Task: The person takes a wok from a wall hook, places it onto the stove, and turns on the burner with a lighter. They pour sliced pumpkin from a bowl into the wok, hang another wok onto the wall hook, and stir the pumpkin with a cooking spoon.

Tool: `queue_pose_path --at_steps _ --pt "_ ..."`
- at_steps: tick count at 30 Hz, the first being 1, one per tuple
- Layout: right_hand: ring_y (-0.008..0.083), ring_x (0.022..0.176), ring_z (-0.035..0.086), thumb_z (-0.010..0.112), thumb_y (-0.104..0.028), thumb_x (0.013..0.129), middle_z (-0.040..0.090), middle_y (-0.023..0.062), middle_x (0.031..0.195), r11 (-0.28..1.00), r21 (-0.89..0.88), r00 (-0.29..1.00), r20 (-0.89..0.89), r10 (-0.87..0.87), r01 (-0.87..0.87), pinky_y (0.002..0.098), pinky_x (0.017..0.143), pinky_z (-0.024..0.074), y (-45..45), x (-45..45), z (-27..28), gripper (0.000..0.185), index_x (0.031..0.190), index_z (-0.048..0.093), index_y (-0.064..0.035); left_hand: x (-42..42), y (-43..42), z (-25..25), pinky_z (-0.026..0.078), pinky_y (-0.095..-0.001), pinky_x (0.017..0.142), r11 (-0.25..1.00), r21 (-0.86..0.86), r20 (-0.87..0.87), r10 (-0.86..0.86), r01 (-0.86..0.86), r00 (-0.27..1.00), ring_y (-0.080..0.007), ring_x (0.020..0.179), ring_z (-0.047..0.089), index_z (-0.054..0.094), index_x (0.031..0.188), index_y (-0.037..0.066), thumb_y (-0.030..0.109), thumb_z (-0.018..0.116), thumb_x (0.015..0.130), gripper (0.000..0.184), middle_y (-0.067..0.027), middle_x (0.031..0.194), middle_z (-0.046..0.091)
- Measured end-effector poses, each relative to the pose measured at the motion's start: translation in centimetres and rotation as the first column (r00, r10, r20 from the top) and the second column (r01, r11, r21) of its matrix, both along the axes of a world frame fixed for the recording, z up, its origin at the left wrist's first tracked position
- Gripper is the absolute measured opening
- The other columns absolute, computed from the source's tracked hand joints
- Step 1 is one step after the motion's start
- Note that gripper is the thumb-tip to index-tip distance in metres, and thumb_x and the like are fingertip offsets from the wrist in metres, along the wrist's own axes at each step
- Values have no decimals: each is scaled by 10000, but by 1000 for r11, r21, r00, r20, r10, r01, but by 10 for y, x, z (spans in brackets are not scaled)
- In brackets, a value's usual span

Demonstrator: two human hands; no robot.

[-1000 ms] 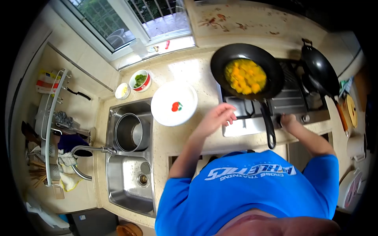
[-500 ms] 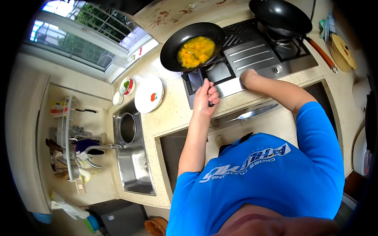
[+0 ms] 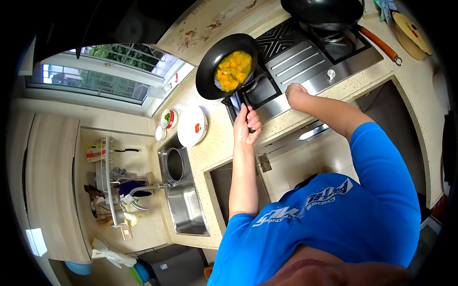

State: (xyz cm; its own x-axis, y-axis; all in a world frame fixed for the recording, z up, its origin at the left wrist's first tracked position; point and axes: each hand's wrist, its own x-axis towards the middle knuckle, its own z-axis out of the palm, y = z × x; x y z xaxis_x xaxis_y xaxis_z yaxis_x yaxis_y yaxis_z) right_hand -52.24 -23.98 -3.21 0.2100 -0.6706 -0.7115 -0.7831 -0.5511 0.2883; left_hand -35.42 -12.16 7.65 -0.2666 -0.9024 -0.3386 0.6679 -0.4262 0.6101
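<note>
A black wok (image 3: 206, 71) with yellow-orange chunks (image 3: 234, 70) in liquid tilts over the left burner of the gas stove (image 3: 298, 64). My left hand (image 3: 247, 125) is closed around the wok's black handle. At the stove's front edge, my right hand (image 3: 296, 93) is curled where a left knob would be; its fingers and whatever they grip are hidden. A silver knob (image 3: 330, 74) shows to the right of that hand. Left of the wok, a white plate (image 3: 191, 126) with a red fruit print lies on the counter.
Beside the plate stand a bowl of greens (image 3: 169, 118) and a small white bowl (image 3: 161, 133). The sink (image 3: 188, 209) holds a metal pot (image 3: 174, 164). A second wok (image 3: 324, 14) sits on the right burner. A utensil rack (image 3: 109, 181) hangs at the left.
My left hand has moved from above the counter to the wok's handle and closed on it. The wok now tilts. The view has turned and shifted; my right hand remains at the stove front.
</note>
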Motion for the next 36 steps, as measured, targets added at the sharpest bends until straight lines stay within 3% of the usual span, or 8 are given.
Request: queue_pose_path --at_steps 6,9,11,12,19,25,31,36 --pt "185 472 583 714 -180 583 622 8 664 978 -179 989 122 -86 107 291 349 470 13 -5 6 188 737 650 -95 6 15 -27 454 -253 550 998 28 -73 52 -50 996 -181 631 529 485 1079 12 523 334 858 577 -118 779 569" --pt "189 484 587 727 -165 561 623 15 709 974 -165 984 112 -139 157 297 337 460 14 -4 8 260 789 646 -69 7 17 -78 477 -260 589 997 10 -9 -82 82 997 -190 677 560 479 1079 11 447 386 874 490 -132 803 583" --pt "190 503 594 735 -154 553 613 30 793 971 -189 987 90 -134 149 295 348 462 14 -4 4 349 864 626 -40 -7 18 -91 473 -246 590 978 -2 312 -200 211 929 -166 674 556 469 1087 12 297 443 887 349 -122 847 582" --pt "190 503 594 735 -154 553 613 30 793 971 -185 987 74 -143 155 295 348 462 13 -4 3 349 864 626 -40 -14 15 -99 473 -246 590 976 1 297 -209 219 932 -166 674 556 469 1087 12 297 443 887 349 -122 847 582" --pt "200 671 625 762 -135 549 557 27 1014 950 -250 969 202 -140 189 317 408 495 19 -9 3 410 927 619 -63 -64 -12 -105 454 -215 585 877 -404 680 98 260 727 -132 743 566 422 1148 -20 -29 414 813 336 -151 1080 522" --pt "204 758 623 703 -227 634 547 28 1052 931 -166 888 393 -240 326 349 454 517 22 -17 13 385 974 610 -74 -82 -40 -122 451 -220 577 812 -502 740 225 298 634 -117 723 569 453 1052 -4 -84 397 773 296 -139 1026 546" --pt "213 775 624 666 -241 673 546 32 1058 953 -216 884 459 -90 210 371 460 519 0 -24 -28 348 975 611 -76 -112 -47 -118 447 -213 584 855 -483 850 405 189 336 -100 660 543 462 923 6 -109 423 755 208 -73 799 570" --pt "215 853 612 586 -190 746 564 52 1047 952 -298 816 566 117 71 378 515 520 5 -33 -25 265 985 609 -79 -118 -50 -124 451 -229 615 849 -522 818 473 78 328 -125 682 560 467 932 12 -99 420 743 224 -80 793 583"
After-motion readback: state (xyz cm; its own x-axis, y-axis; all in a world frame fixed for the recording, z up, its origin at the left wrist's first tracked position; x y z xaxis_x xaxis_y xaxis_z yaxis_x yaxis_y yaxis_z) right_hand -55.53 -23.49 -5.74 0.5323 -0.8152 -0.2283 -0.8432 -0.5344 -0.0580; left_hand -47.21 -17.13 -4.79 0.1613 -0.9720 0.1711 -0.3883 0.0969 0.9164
